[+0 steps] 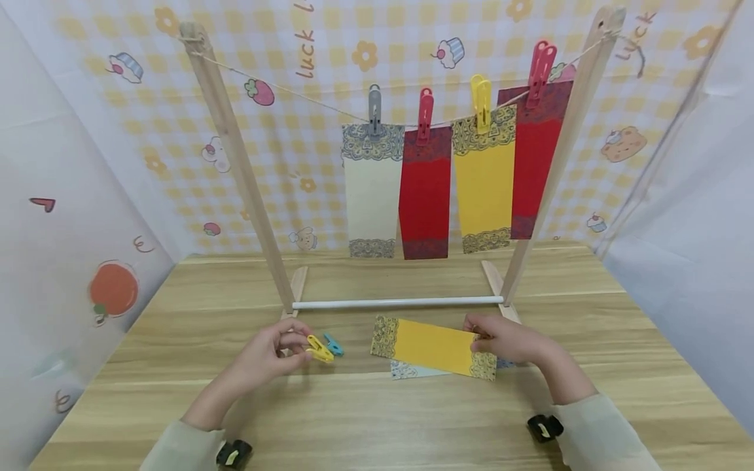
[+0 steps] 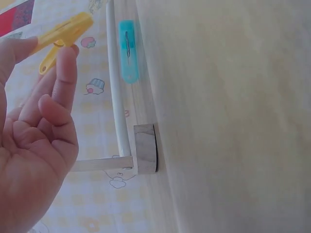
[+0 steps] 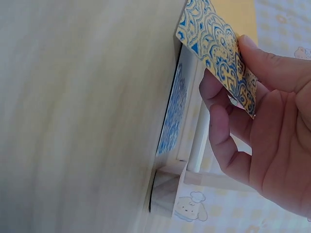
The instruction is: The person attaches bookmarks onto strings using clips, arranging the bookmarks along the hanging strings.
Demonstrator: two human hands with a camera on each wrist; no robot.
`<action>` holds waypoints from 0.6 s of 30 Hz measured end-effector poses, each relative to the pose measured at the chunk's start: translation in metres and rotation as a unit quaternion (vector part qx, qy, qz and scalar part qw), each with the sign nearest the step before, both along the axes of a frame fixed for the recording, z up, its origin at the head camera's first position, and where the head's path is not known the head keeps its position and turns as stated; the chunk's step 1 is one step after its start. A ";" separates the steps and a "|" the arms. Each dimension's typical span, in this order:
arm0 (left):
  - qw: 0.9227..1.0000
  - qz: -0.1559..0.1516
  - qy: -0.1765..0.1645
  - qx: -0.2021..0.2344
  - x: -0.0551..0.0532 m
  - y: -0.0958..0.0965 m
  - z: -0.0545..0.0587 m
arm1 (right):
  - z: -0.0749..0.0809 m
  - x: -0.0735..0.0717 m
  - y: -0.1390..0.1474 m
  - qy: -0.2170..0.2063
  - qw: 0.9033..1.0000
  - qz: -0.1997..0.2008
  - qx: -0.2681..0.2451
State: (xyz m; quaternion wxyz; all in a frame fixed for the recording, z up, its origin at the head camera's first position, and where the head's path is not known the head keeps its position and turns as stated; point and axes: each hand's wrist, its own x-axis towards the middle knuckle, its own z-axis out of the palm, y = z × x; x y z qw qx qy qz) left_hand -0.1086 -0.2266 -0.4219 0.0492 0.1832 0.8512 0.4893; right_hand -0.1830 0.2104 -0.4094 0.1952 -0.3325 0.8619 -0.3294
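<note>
My left hand (image 1: 279, 348) pinches a yellow clothespin (image 1: 320, 349) between thumb and fingers, just above the table. Beside it a teal clothespin (image 1: 333, 344) lies on the wood, also seen in the left wrist view. On the right, my right hand (image 1: 503, 338) grips one end of a yellow card (image 1: 434, 347) with dark lace-patterned ends. That card is raised and tilted over a pale blue card (image 1: 419, 371), which lies mostly hidden on the table. In the right wrist view, the thumb (image 3: 272, 65) presses on the yellow card's patterned end, with fingers behind it.
A wooden frame with a left post (image 1: 235, 157), right post (image 1: 562, 150) and white crossbar (image 1: 397, 303) stands behind. From its string hang a cream card (image 1: 372, 203), a red card (image 1: 425, 203), another yellow card (image 1: 485, 190) and a second red card (image 1: 536, 163), each clipped by a clothespin.
</note>
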 end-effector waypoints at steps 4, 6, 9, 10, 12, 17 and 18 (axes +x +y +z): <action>1.000 0.005 -0.005 0.012 0.002 -0.001 0.001 | -0.001 0.000 -0.005 0.005 1.000 0.005 -0.011; 1.000 0.011 -0.007 0.015 0.003 -0.002 0.001 | -0.001 0.000 -0.008 0.011 1.000 0.008 -0.015; 1.000 0.022 0.001 0.013 0.003 -0.003 0.002 | -0.001 0.000 -0.013 0.020 1.000 0.008 -0.018; 1.000 0.025 0.004 0.010 0.004 -0.003 0.002 | -0.001 0.000 -0.015 0.023 1.000 0.007 -0.018; 0.999 0.034 0.010 0.007 0.004 -0.003 0.003 | 0.000 0.001 -0.018 0.026 0.999 0.005 -0.020; 0.999 0.041 0.004 0.025 0.006 -0.006 0.007 | 0.001 0.001 -0.028 0.030 0.999 0.007 -0.027; 0.999 0.041 0.004 0.030 0.006 -0.006 0.008 | 0.001 0.001 -0.030 0.030 0.999 0.009 -0.029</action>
